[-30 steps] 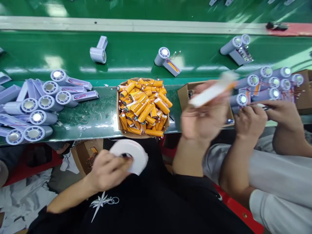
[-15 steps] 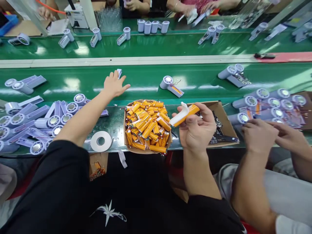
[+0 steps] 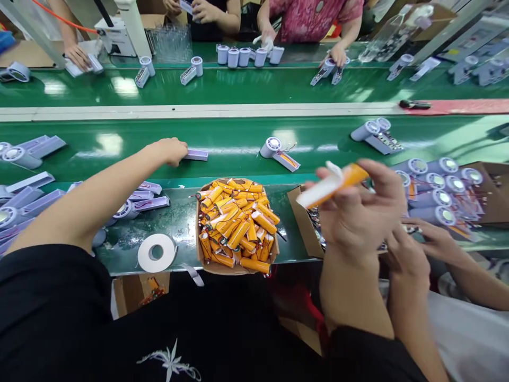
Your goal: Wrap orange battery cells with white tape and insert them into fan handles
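My left hand (image 3: 175,152) is closed around one end of a lilac handheld fan housing (image 3: 198,154) on the green conveyor belt; its long narrow handle sticks out to the right, and the rest is hidden under my fingers. My right hand (image 3: 361,212), raised at the right, grips an orange battery (image 3: 355,174) with a white strip (image 3: 320,190) along its side, one end curling up. Between my hands stands a cardboard box (image 3: 198,241) heaped with orange wired batteries (image 3: 238,228). A fan with an open handle (image 3: 287,160) lies on the belt beyond it.
A roll of white tape (image 3: 172,254) lies left of the box. Lilac fan parts (image 3: 151,204) crowd the left. At right, a co-worker's hands (image 3: 409,254) work beside another box (image 3: 306,223) and several fans (image 3: 441,199). Other people sit across the belt.
My left hand, spread over the belt before, has closed on the fan housing and drawn it nearer. My right hand has moved right with the battery. The view has shifted.
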{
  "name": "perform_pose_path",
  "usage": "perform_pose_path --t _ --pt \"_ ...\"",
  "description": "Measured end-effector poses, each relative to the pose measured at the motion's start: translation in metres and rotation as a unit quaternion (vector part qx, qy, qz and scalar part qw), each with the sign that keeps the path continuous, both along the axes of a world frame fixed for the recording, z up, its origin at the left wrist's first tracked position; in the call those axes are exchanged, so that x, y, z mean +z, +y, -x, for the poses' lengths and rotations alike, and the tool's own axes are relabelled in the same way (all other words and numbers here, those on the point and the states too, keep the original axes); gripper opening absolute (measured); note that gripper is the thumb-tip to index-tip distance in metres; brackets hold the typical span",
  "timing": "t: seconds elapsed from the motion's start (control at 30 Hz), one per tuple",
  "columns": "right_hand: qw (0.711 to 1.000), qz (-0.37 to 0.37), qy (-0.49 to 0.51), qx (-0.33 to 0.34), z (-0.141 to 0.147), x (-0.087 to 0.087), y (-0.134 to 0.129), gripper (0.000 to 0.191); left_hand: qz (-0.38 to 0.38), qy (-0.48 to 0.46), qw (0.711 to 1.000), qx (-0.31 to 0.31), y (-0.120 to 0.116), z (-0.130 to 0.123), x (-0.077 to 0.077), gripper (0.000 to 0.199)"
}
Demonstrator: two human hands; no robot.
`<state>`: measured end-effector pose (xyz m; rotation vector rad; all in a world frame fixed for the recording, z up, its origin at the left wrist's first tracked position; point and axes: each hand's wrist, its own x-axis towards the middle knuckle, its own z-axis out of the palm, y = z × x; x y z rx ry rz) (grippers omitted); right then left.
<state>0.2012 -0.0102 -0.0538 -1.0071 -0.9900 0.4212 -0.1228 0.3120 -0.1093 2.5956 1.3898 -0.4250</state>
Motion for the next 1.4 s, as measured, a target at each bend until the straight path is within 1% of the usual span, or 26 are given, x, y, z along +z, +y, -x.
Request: perform_pose_path --t 0.07,0.1,0.17,0.23,0.3,0.33,0.4,0.47,0.57,0.63,0.73,0.83,0.93,1.0,1.07,1.27,1.4 --pt "0.997 0.036 -0.043 0.054 0.019 0.009 0.05 0.042 -0.005 0.031 1.0 -0.001 -0.007 -0.006 -0.002 0.054" --pt "0.992 0.058 -0.069 0.088 0.029 0.008 0.077 0.047 -0.008 0.041 0.999 0.001 -0.008 -0.008 -0.002 0.05" --pt "0.975 0.094 -0.128 0.158 0.049 -0.001 0.133 0.051 -0.008 0.039 0.999 0.004 -0.007 -0.009 0.001 0.041" --pt "0.948 0.126 -0.203 0.21 0.067 -0.018 0.182 0.045 0.003 0.018 1.0 0.013 -0.006 -0.008 0.005 0.036" --pt "0.917 0.16 -0.281 0.234 0.08 -0.036 0.218 0.039 0.014 -0.028 0.999 0.031 -0.006 -0.005 0.007 0.036" --pt "0.902 0.175 -0.315 0.238 0.085 -0.044 0.231 0.037 0.013 -0.056 0.998 0.04 -0.007 -0.004 0.006 0.036" --pt "0.877 0.198 -0.367 0.239 0.091 -0.057 0.246 0.037 -0.001 -0.107 0.993 0.058 -0.01 -0.002 0.003 0.037" --pt "0.859 0.208 -0.402 0.238 0.094 -0.067 0.252 0.038 -0.017 -0.132 0.989 0.068 -0.012 -0.003 -0.001 0.036" --pt "0.841 0.214 -0.438 0.233 0.092 -0.077 0.255 0.039 -0.015 -0.136 0.988 0.071 -0.011 -0.007 -0.006 0.033" --pt "0.828 0.221 -0.462 0.227 0.09 -0.079 0.256 0.039 -0.009 -0.138 0.988 0.07 -0.01 -0.011 -0.008 0.031" --pt "0.798 0.227 -0.505 0.236 0.087 -0.079 0.256 0.037 -0.006 -0.143 0.987 0.069 -0.009 -0.016 -0.01 0.03" --pt "0.751 0.23 -0.567 0.25 0.086 -0.076 0.254 0.038 -0.006 -0.146 0.987 0.068 -0.01 -0.021 -0.012 0.029" --pt "0.699 0.252 -0.633 0.22 0.088 -0.073 0.252 0.041 -0.004 -0.15 0.987 0.065 -0.01 -0.026 -0.013 0.028" --pt "0.671 0.27 -0.663 0.193 0.091 -0.073 0.251 0.043 -0.003 -0.153 0.986 0.065 -0.011 -0.03 -0.014 0.027" --pt "0.645 0.278 -0.687 0.186 0.096 -0.072 0.251 0.042 -0.003 -0.158 0.985 0.068 -0.011 -0.034 -0.016 0.027" --pt "0.571 0.271 -0.738 0.235 0.106 -0.07 0.254 0.039 -0.004 -0.176 0.982 0.075 -0.011 -0.043 -0.025 0.029" --pt "0.528 0.276 -0.767 0.239 0.111 -0.065 0.257 0.039 -0.014 -0.178 0.981 0.075 -0.012 -0.047 -0.026 0.029"
